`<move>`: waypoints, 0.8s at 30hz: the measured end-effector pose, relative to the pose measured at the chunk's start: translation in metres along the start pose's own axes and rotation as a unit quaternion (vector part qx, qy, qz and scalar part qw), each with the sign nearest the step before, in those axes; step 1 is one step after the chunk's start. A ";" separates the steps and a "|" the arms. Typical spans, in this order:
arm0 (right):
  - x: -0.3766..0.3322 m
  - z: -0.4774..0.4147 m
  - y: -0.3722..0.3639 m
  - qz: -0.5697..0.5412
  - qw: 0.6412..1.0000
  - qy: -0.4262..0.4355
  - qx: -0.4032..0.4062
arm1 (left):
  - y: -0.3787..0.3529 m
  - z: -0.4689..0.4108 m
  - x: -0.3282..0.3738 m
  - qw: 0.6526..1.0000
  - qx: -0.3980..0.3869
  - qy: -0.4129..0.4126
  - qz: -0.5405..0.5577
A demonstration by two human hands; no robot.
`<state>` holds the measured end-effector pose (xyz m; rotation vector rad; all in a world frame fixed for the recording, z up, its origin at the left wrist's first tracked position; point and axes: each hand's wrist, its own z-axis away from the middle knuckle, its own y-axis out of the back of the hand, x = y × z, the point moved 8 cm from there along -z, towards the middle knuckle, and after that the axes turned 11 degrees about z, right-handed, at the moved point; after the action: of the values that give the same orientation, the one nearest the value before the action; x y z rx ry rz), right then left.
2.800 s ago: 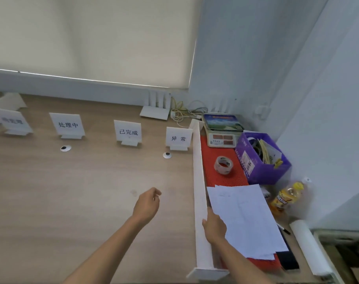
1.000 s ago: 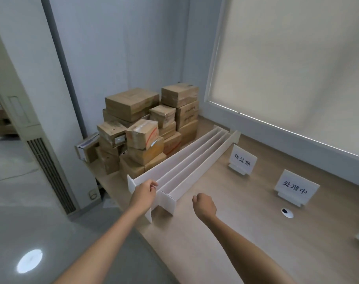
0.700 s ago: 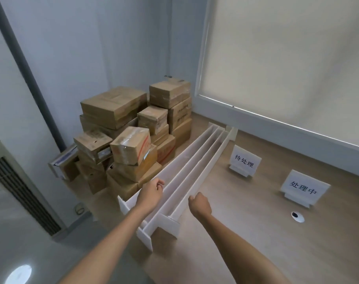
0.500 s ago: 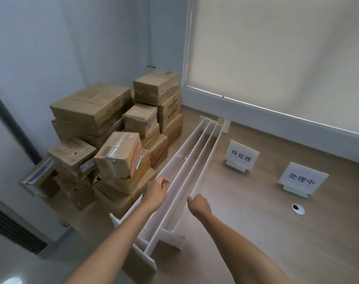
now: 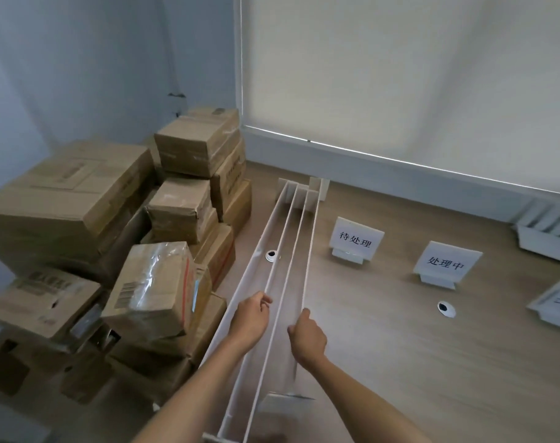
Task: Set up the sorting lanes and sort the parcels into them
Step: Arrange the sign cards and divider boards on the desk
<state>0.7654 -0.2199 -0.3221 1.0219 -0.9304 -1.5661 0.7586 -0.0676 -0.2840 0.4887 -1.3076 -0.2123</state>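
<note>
My left fingers (image 5: 262, 302) curl over one board of the white lane dividers (image 5: 293, 235), and my right fingers (image 5: 305, 314) pinch the outer board's top edge. The dividers stand on the bench (image 5: 400, 362) — stacked cardboard parcels (image 5: 163, 282) crowd just left, sign cards (image 5: 355, 238) right.

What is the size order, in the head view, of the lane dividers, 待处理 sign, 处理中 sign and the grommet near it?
lane dividers
待处理 sign and 处理中 sign: too alike to rank
grommet

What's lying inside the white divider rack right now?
Only bare tabletop and a round cable grommet show between the dividers. The left hand and right hand cover part of the near stretch.
</note>
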 end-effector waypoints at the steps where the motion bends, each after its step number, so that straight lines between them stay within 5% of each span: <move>1: 0.001 0.000 0.009 -0.001 1.000 -0.003 0.017 | -0.002 -0.001 0.004 1.000 -0.003 -0.005 -0.003; 12: 0.055 0.046 0.113 -0.042 0.988 0.013 0.150 | -0.048 0.035 0.093 0.995 -0.015 -0.092 -0.030; 24: 0.293 0.191 0.168 -0.067 0.969 -0.018 0.237 | -0.217 0.203 0.192 0.978 -0.073 -0.192 -0.023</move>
<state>0.6013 -0.5252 -0.1483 1.4159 -1.3225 -1.5087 0.6402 -0.3848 -0.1808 0.3622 -1.6447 -0.4558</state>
